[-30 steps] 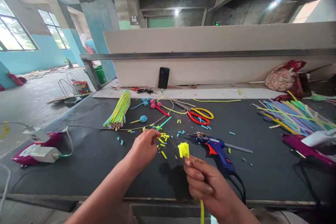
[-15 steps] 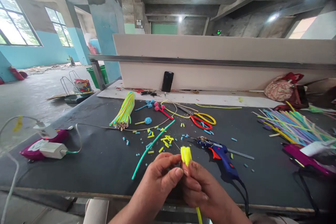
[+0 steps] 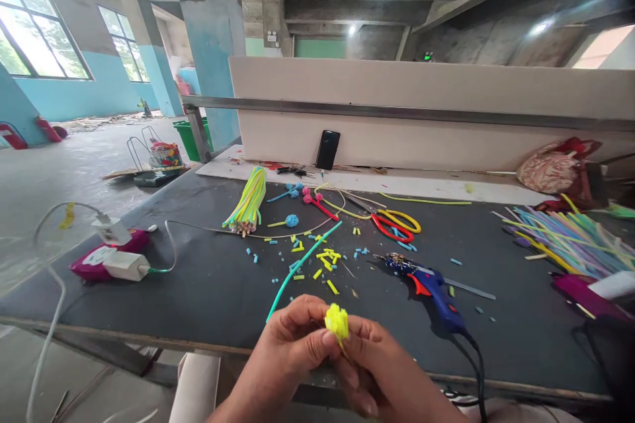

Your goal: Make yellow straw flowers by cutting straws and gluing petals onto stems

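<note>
My left hand (image 3: 290,350) and my right hand (image 3: 381,373) meet low in the middle, over the near edge of the dark table (image 3: 198,291). Both pinch a small yellow fuzzy tuft (image 3: 337,320) on a yellow pipe cleaner whose stem is hidden behind my fingers. A long green pipe cleaner (image 3: 302,268) lies on the table just beyond my left hand. A blue and red glue gun (image 3: 431,287) lies to the right of my hands.
Red and yellow scissors (image 3: 394,223), a bundle of yellow-green sticks (image 3: 248,201), cut blue and yellow bits, coloured straws (image 3: 565,238) at right, a black phone (image 3: 328,149) against the white board, a white charger on a purple object (image 3: 106,261) at left.
My left hand came back from the scattered bits to join my right hand at the yellow tuft. Both hands dropped lower and nearer to me, and the view shifted left.
</note>
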`<state>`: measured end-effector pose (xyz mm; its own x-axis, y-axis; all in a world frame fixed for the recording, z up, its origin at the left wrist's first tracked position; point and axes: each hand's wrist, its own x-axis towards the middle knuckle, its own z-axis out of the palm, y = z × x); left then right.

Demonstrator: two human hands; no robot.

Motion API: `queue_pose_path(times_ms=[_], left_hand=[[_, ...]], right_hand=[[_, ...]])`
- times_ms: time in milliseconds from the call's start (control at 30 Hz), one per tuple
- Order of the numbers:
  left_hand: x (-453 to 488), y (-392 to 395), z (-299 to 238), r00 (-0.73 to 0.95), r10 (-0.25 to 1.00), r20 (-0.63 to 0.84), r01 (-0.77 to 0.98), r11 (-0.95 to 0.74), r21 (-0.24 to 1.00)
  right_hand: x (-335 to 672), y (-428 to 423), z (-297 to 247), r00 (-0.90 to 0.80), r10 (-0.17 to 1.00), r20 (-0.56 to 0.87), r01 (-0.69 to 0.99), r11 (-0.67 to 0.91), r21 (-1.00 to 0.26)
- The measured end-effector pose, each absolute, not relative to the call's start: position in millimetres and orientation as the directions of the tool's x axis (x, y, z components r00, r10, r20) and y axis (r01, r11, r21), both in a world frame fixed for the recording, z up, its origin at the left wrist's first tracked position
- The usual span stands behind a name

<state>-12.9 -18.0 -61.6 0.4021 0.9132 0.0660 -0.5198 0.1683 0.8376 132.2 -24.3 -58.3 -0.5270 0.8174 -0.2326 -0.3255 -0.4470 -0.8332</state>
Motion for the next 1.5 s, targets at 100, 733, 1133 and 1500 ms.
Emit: queue_pose_path(times_ms=[100, 733, 1133, 1500], left_hand=[[-18, -21, -61, 0.38, 0.921, 0.087, -0.478, 0.115, 0.871], [-23, -40, -56, 0.217, 0.859, 0.464, 0.145, -0.499, 0.855], [-24, -39, -49, 0.245, 0.859, 0.45, 0.25, -0.505, 0.826], [-26, -36, -45, 0.404, 0.743, 0.534, 0.396, -0.668, 0.63]], right_hand=[[131, -32, -48, -0.349, 0.903, -0.249, -0.19, -0.329, -0.925], [130, -63, -38, 0.068, 0.892, 0.447, 0.506, 0.356, -0.786], [138, -60, -36, -0.013, 0.937, 0.349, 0.59, 0.289, -0.754], [141, -55, -26, -0.184, 0.944, 0.274, 0.558, 0.33, -0.761]])
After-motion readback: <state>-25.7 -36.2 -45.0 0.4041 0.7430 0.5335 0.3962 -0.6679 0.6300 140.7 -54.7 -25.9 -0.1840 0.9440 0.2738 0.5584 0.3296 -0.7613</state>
